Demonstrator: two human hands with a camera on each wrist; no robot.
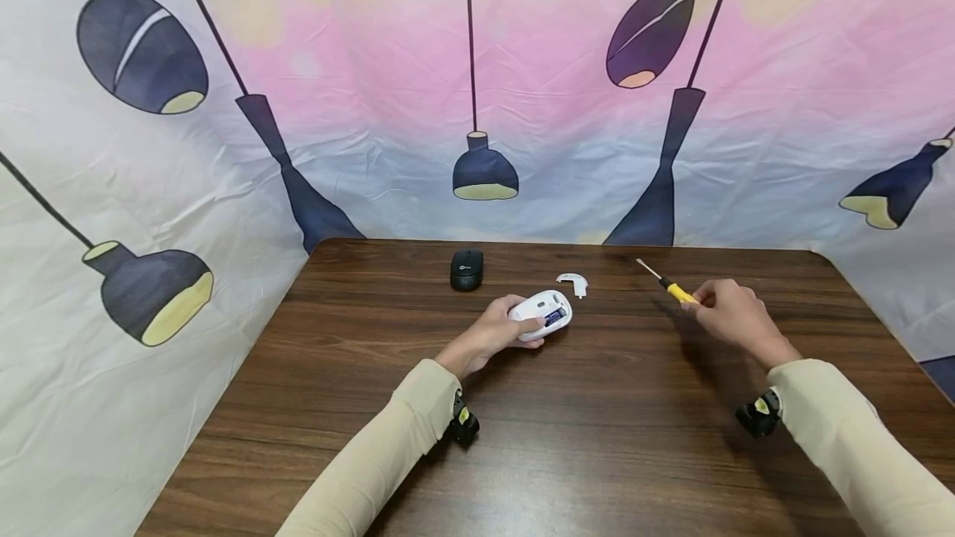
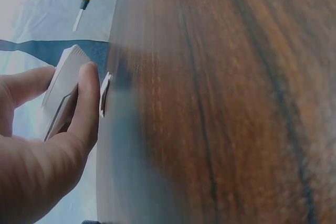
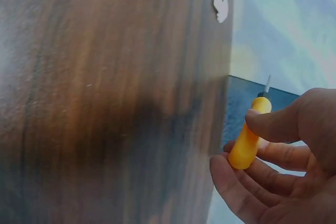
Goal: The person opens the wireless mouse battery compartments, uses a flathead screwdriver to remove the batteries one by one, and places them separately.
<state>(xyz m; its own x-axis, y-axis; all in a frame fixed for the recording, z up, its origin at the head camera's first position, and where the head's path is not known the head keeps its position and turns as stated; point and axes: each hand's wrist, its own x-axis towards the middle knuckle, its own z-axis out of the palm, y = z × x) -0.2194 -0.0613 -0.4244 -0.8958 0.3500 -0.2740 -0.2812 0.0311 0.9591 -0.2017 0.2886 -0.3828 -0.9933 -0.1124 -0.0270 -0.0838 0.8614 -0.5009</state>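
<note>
Fingers [image 1: 530, 325] beside battery [image 1: 555, 316], head view only

Left sleeve [image 1: 373, 454] and right sleeve [image 1: 850, 429]: long, plain, pale cream fabric, lightly creased, reaching the wrist. Left wrist camera [image 1: 464, 423] and right wrist camera [image 1: 757, 416]: small, black, blocky, each marked yellow-green. Left hand [image 1: 498, 326] and right hand [image 1: 739, 318]: bare
</note>
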